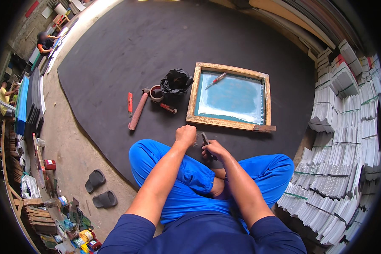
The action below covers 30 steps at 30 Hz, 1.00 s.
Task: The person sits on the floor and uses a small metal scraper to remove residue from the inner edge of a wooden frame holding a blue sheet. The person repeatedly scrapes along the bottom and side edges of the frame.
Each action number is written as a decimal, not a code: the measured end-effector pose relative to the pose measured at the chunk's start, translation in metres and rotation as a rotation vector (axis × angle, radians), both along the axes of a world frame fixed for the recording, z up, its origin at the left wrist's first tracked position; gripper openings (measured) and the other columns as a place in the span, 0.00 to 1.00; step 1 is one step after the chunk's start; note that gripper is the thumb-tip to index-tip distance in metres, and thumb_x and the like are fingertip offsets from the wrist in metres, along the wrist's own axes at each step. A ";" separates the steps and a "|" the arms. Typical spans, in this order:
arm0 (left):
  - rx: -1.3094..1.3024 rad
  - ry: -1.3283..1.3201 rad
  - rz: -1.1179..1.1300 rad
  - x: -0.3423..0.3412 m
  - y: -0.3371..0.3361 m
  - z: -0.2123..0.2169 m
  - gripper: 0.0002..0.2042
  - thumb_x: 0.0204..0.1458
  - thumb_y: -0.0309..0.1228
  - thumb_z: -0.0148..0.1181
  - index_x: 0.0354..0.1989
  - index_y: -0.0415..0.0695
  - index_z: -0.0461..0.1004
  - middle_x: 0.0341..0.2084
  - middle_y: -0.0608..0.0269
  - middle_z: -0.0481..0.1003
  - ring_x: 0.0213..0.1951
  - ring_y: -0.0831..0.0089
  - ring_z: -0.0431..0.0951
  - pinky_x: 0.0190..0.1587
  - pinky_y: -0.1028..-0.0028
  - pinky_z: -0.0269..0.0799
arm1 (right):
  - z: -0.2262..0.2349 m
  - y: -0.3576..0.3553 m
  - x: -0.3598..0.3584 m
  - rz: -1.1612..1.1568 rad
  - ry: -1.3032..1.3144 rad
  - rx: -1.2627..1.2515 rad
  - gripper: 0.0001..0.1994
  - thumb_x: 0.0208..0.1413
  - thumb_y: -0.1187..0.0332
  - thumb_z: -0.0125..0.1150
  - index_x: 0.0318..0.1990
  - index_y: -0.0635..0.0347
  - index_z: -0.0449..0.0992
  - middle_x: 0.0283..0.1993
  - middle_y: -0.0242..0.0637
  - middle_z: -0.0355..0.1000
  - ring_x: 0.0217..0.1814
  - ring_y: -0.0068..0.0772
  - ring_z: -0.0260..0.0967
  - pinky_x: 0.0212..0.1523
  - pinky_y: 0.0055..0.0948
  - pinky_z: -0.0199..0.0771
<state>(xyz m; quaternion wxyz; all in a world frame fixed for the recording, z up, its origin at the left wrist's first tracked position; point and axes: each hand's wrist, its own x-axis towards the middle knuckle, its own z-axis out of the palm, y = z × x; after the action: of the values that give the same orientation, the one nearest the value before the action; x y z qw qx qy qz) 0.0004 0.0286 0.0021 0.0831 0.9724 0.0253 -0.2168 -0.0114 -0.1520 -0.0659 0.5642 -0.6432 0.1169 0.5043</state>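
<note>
My left hand is closed in a fist just in front of the wooden frame; what it holds, if anything, is hidden. Beside it, my right hand grips a dark metal hand tool whose exact kind is unclear, its narrow end pointing up past the fingers. The screen-printing frame lies flat beyond both hands, with blue-green mesh inside its worn wood. A screwdriver with a red handle rests on that mesh. Left of the frame lie a hammer with a reddish wrapped handle and a red cutter knife.
A black plastic bag, a tape roll and another red tool sit near the hammer. Bundled white stacks line the right side. Grey slippers and paint cans are at left. Two people appear far left.
</note>
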 end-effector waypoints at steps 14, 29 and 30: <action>-0.024 0.106 0.098 -0.004 0.004 -0.019 0.11 0.49 0.27 0.61 0.40 0.44 0.84 0.41 0.51 0.83 0.45 0.55 0.84 0.47 0.59 0.80 | 0.033 0.006 0.059 -0.074 -0.091 -0.294 0.15 0.59 0.67 0.58 0.44 0.74 0.72 0.30 0.48 0.72 0.24 0.44 0.75 0.23 0.43 0.75; -0.121 0.155 0.112 0.005 -0.006 -0.002 0.20 0.46 0.46 0.73 0.42 0.45 0.83 0.41 0.52 0.83 0.46 0.56 0.83 0.47 0.60 0.80 | 0.013 0.020 0.052 -0.060 -0.289 -0.518 0.08 0.54 0.71 0.52 0.27 0.66 0.74 0.19 0.42 0.71 0.15 0.37 0.71 0.14 0.38 0.69; -0.127 0.157 0.115 0.005 -0.006 -0.003 0.20 0.46 0.46 0.73 0.42 0.45 0.83 0.41 0.52 0.83 0.46 0.56 0.83 0.47 0.60 0.79 | 0.015 0.021 0.050 -0.075 -0.306 -0.537 0.08 0.54 0.71 0.52 0.27 0.65 0.74 0.19 0.41 0.71 0.15 0.37 0.71 0.14 0.38 0.69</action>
<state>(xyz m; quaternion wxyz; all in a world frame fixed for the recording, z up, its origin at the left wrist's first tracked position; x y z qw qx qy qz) 0.0055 0.0221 -0.0005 0.1543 0.9422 0.0737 -0.2883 0.0391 -0.1309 -0.0513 0.4034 -0.8330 0.1829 0.3315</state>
